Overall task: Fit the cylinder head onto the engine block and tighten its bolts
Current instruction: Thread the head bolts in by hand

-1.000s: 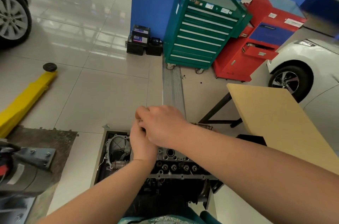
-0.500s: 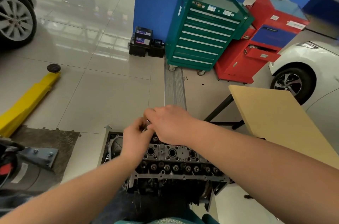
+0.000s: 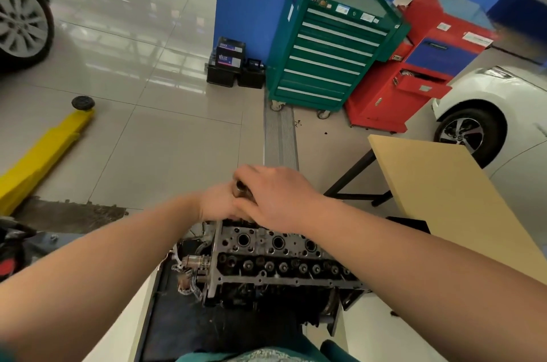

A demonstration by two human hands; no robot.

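hands (image 3: 254,201) above cylinder head (image 3: 275,258), table (image 3: 450,198) right

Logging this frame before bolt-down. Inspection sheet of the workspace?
Surface: tiled floor; engine on a dark stand, mostly hidden.
Job's things: cylinder head on the engine, top bores open; metal socket-like tool upright at its far edge.
Clutter: nothing seen on the head.
Hands: left hand and right hand together round the tool.
Cables: nothing seen.
Surroundings: green tool cabinet, red cabinet, batteries, yellow lift arm, tan table, white car.
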